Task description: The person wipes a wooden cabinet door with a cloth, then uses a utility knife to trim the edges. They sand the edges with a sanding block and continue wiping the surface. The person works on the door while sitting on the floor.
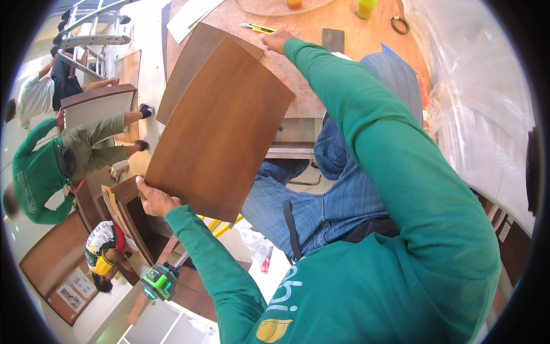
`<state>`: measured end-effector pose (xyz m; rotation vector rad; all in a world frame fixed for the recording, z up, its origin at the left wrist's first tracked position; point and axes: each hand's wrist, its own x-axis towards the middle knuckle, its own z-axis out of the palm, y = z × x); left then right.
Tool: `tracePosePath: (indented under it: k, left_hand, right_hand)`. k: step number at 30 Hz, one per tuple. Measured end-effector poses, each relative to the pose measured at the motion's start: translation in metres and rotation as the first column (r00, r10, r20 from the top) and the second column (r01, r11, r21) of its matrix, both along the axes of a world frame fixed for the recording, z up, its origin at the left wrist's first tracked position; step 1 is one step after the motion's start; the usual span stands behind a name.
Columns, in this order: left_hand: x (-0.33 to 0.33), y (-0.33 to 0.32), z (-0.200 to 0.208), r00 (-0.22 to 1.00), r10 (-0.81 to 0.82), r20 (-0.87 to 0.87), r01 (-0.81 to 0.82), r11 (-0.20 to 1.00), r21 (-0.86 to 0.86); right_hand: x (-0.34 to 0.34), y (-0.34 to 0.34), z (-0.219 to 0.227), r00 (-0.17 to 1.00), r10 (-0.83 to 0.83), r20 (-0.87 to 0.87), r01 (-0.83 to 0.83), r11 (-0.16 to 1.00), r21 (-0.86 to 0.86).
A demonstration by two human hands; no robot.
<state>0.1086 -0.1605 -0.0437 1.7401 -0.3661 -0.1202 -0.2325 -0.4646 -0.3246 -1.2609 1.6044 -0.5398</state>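
Observation:
My left hand (153, 198) is closed on the lower left corner of a brown wood-grain panel (220, 129), with the thumb along its edge. The panel leans over my lap and reaches onto the worktable. Under it, a second brown panel (197, 60) shows at the upper left. My right hand (276, 41) is stretched across the table, close beside a yellow utility knife (258, 27). Its fingers are small and partly hidden, so whether they grip the knife is unclear.
The wooden worktable (303, 74) bears a dark flat block (333, 41), a tape roll (400, 24) and a yellow-green container (365, 8). Clear plastic sheeting (475, 86) hangs at right. A green laser level (160, 282) stands lower left. Several people and a ladder (94, 41) are at left.

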Motion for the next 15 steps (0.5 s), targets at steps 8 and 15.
tracePosePath:
  k: [8,15]
  left_hand:
    - [-0.06,0.055,0.024,0.997,-0.063,0.04,0.066,0.994,-0.089]
    - [-0.079,0.112,0.032,0.938,-0.309,0.159,0.291,0.949,0.124]
  right_hand:
    - [0.049,0.03,0.081,0.938,-0.103,0.331,0.108,0.994,0.002]
    - [0.019,0.051,0.086,0.829,-0.205,0.52,0.209,0.977,0.052]
